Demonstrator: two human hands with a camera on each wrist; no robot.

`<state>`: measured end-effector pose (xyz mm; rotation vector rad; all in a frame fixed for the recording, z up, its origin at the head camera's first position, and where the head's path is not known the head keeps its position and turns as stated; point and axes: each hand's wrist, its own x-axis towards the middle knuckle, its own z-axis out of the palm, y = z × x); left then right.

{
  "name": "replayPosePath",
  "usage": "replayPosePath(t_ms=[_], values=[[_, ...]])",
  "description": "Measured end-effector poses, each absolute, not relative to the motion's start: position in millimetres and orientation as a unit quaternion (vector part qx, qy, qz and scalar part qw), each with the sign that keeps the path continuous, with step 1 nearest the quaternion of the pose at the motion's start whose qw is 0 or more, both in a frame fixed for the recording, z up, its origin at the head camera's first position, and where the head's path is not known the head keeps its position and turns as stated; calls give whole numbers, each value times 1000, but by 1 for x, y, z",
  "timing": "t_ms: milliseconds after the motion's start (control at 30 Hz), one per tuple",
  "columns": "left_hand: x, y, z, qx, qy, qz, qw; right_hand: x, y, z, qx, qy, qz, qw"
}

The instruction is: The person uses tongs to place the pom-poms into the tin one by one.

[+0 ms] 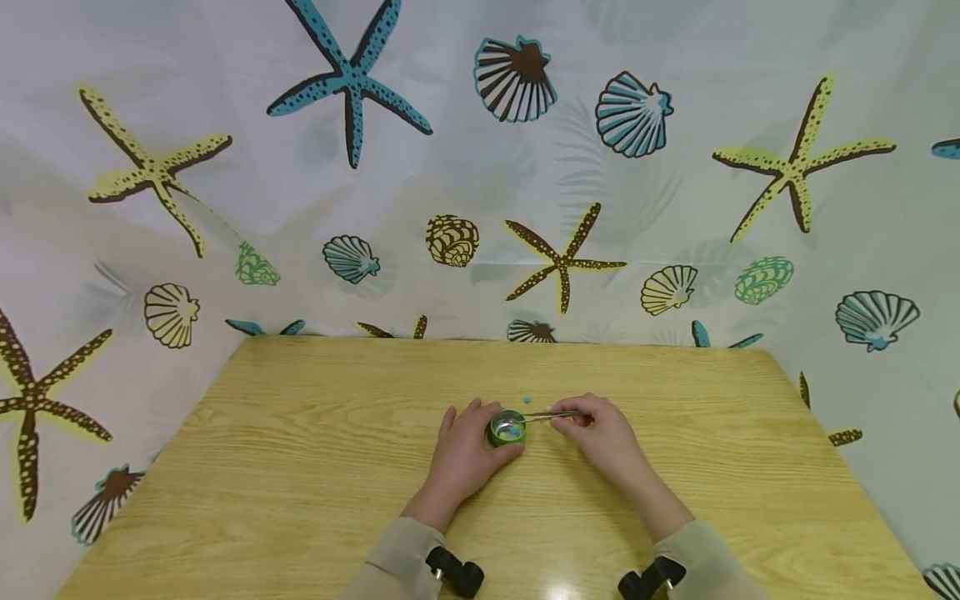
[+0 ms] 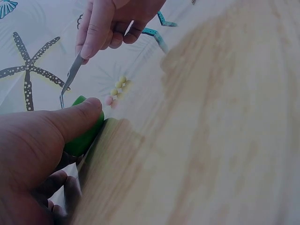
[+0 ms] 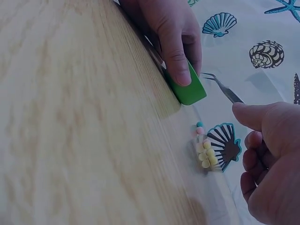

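Note:
My left hand (image 1: pixel 467 450) grips a small round green container (image 3: pixel 191 93), thumb on the near side and fingers round the far side. Seen from above, its shiny inside holds small blue and pale bits. In my right hand (image 1: pixel 603 433) a pair of metal tweezers (image 1: pixel 542 415) is pinched between thumb and fingers, pointing left. Their bent tips reach over the container's rim in the head view; in the right wrist view they look slightly apart with nothing between them. Close by stands a cluster of yellow beads (image 3: pixel 206 155), with pink and teal ones on top and a faint clear outline around it.
A teal bead (image 1: pixel 527 399) shows just beyond the tweezers. Everything rests on a light wooden table (image 1: pixel 315 483). Behind and at the sides hangs a white cloth (image 1: pixel 405 183) printed with starfish and shells. Black camera mounts (image 1: pixel 455 572) sit at both wrists.

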<state>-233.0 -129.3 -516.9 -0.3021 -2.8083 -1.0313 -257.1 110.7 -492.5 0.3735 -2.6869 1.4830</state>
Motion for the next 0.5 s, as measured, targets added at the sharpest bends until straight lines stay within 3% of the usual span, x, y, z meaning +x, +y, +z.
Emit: replayPosePath(t_ms=[500], values=[[-234, -131, -518, -99, -932, -343, 65, -289, 125, -494, 58, -861, 504, 27]])
